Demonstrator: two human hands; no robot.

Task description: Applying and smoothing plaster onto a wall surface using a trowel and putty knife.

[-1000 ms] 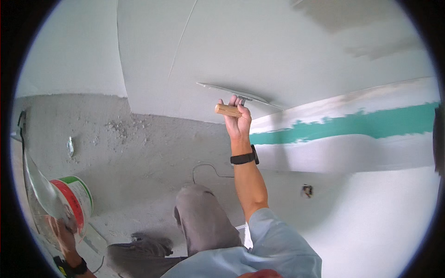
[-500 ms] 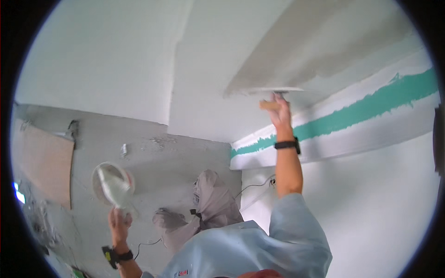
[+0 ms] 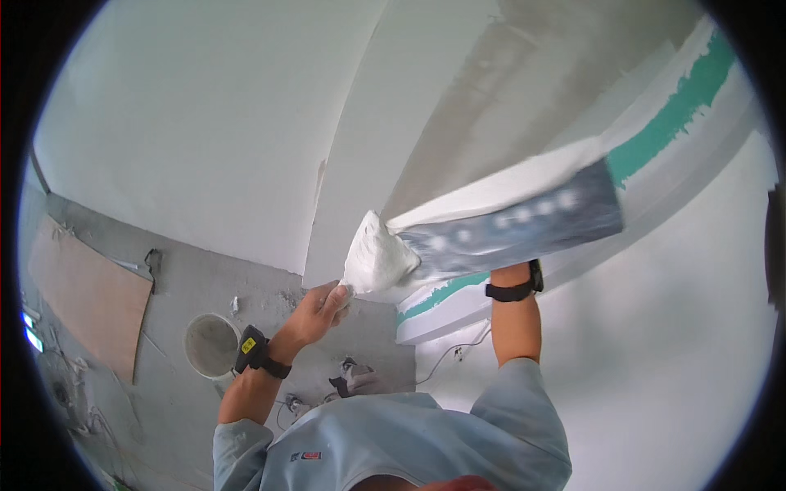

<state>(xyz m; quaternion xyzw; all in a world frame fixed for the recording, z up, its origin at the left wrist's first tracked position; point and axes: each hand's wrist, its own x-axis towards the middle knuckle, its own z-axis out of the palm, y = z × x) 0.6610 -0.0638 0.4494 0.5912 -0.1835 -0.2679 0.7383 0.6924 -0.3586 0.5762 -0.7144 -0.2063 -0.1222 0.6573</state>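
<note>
My left hand (image 3: 322, 311) is closed on the handle of a broad scraper, whose blade is hidden under a heap of white compound (image 3: 375, 255). That heap touches the near end of a long steel trowel blade (image 3: 524, 221), which has white compound along its far edge. My right forearm (image 3: 516, 327) reaches up beneath the blade, which hides that hand and its fingers. Behind the tools is a pale board surface (image 3: 336, 204) with grey damp-looking streaks (image 3: 458, 114).
A wall band (image 3: 671, 114) carries green and white paint above a white wall (image 3: 655, 344). On the grey floor lie a bucket (image 3: 211, 344), a tan board (image 3: 90, 295), scattered debris and a cable (image 3: 442, 362). My knees and feet (image 3: 360, 383) show below.
My left hand has risen from beside the bucket with the compound-laden scraper. The trowel has come down and turned, its blade now broadside to me and meeting the heap, covering my right hand.
</note>
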